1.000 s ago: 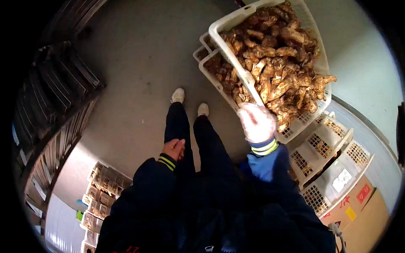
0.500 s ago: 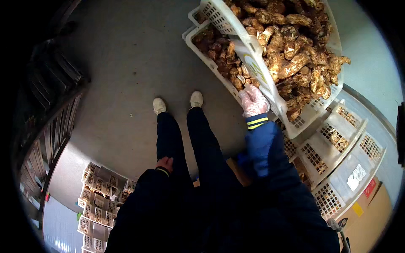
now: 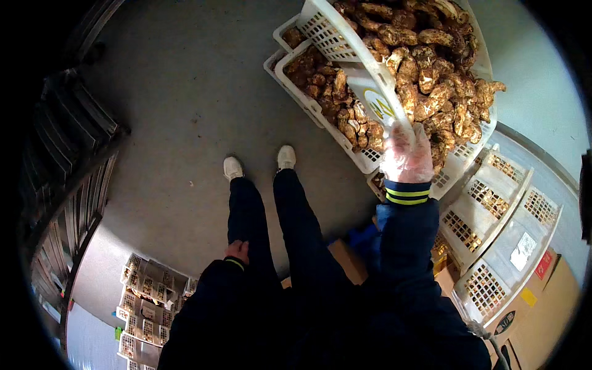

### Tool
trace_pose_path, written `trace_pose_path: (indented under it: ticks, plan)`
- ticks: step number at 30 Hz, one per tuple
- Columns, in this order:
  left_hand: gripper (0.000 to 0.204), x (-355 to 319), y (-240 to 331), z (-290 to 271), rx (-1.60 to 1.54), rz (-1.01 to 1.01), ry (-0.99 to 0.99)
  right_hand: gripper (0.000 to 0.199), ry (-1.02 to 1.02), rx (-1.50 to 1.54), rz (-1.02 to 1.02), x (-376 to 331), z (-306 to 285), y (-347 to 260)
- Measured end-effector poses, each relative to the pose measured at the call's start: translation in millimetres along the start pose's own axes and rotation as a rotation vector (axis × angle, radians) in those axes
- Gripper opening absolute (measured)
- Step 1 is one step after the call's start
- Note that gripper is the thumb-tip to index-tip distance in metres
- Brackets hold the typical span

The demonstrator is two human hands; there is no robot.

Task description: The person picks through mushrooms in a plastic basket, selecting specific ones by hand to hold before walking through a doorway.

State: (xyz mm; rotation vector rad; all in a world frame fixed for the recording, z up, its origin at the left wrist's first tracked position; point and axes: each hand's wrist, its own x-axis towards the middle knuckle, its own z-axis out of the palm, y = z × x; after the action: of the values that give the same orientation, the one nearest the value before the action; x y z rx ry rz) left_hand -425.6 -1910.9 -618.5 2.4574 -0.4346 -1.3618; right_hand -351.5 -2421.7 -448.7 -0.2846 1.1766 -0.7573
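At the upper right a white plastic crate (image 3: 372, 86) heaped with brown, knobbly mushrooms (image 3: 425, 68) stands crosswise on a lower white crate (image 3: 311, 111). More mushrooms (image 3: 339, 102) show in that lower crate, beside the upper one's wall. My right hand (image 3: 408, 154), in a clear plastic glove, grips the near left corner of the upper crate's rim, its fingertips partly hidden by the glare on the glove. My left hand (image 3: 237, 251) hangs bare beside my left thigh, its fingers loosely curled with nothing seen in them.
More white crates (image 3: 487, 203) of mushrooms are stacked at the right, above cardboard boxes (image 3: 542, 308). Another stack of crates (image 3: 145, 308) stands at the lower left. A dark slatted rack (image 3: 68, 179) lines the left side. Grey floor (image 3: 185, 92) lies around my shoes.
My right hand has moved from beside the upper crate's wall, over the lower crate's edge, rightward and onto the upper crate's rim. My left hand stays by my thigh.
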Motion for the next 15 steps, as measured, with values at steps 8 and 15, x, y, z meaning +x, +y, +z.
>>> trace_pose_path:
  ticks: [8,15]
  plan:
    - [0.033,12,44,-39,-0.334,-0.386,-0.267,0.043,-0.368,0.020,0.183,38,-22,-56]
    - [0.033,13,34,-24,0.011,-0.205,-0.163,0.037,-0.334,0.096,0.270,42,9,-60]
